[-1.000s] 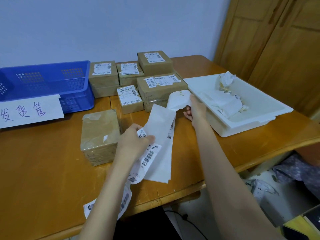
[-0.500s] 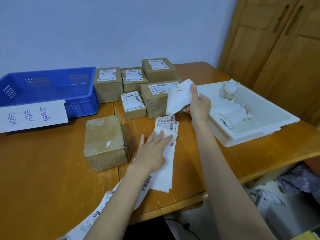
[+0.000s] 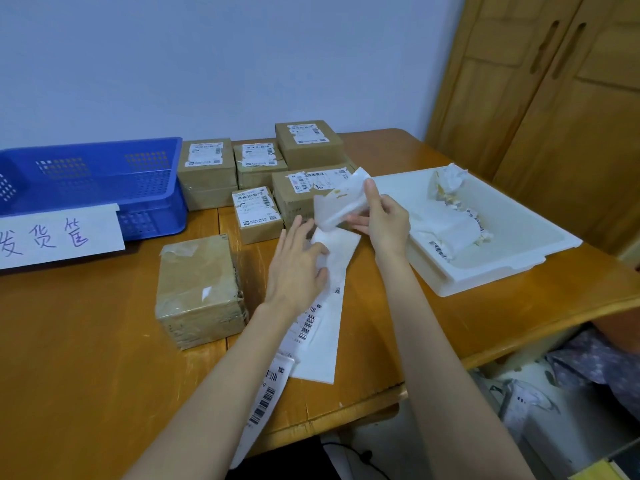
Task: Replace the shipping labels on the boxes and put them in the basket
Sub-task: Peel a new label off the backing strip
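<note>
— On the tabletop (image 3: 86, 341), what lies nearest the hands?

— A long strip of labels (image 3: 322, 327) runs from the middle of the tabletop toward the near edge and hangs over it. The left hand (image 3: 298, 268) rests flat on its far end, fingers straight, gripping nothing.

— And the right hand (image 3: 384, 223)?

— Its grip is closed on a curled white sheet (image 3: 339, 202), pinched between thumb and fingers, held above the strip; it may be backing paper, though I cannot tell.

— Where are the boxes?

— One bare box (image 3: 197, 289) sits just left of the strip. Five labelled boxes (image 3: 207, 168) cluster behind, beside the blue basket (image 3: 93, 178). A white tray (image 3: 502, 258) holding crumpled paper lies at right.
</note>
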Tool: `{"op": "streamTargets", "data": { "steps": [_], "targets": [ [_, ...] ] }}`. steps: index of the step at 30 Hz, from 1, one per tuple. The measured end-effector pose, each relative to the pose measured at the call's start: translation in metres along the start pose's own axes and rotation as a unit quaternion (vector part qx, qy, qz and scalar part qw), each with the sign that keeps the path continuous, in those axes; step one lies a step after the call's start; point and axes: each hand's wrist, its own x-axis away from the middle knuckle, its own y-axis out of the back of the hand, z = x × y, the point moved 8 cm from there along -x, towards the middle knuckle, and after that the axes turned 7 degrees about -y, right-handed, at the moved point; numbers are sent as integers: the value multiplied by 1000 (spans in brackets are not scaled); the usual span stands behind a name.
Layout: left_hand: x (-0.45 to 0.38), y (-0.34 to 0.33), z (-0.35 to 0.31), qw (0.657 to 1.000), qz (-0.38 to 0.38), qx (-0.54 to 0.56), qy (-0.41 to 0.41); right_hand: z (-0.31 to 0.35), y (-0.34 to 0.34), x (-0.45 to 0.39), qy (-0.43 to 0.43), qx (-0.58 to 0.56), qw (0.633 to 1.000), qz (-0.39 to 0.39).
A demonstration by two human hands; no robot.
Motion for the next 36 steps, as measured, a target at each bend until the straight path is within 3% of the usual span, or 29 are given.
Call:
{"op": "streamTargets", "data": {
  "steps": [3, 5, 7, 9, 10, 11, 13, 17, 26, 31, 36],
  "targets": [
    [2, 19, 15, 981, -93, 131, 105, -7, -14, 5, -14, -41, 995, 87],
    [5, 33, 23, 939, -155, 233, 199, -10, -22, 10, 3, -51, 990, 132],
    [6, 41, 30, 863, -189, 368, 290, -13, -25, 13, 15, -60, 986, 152],
    [2, 43, 29, 752, -179, 525, 356, -15, -26, 17, 14, -71, 983, 168],
    [-2, 44, 26, 717, -156, 570, 369, -15, -29, 20, 12, -77, 980, 182],
    [-5, 46, 25, 706, -130, 588, 373, -15, -32, 22, 10, -80, 977, 198],
    [-9, 47, 27, 706, -116, 585, 382, -14, -39, 28, 13, -76, 970, 231],
    [-1, 47, 49, 733, -170, 505, 422, -16, -51, 42, 11, -37, 953, 301],
    [2, 61, 68, 777, -200, 425, 419, -29, -62, 66, -26, 63, 906, 417],
    [2, 60, 65, 769, -157, 459, 417, -36, -68, 57, -135, -11, 926, 351],
    [10, 54, 64, 789, -122, 440, 412, -43, -77, 51, -230, -4, 919, 320]
  ]
}}
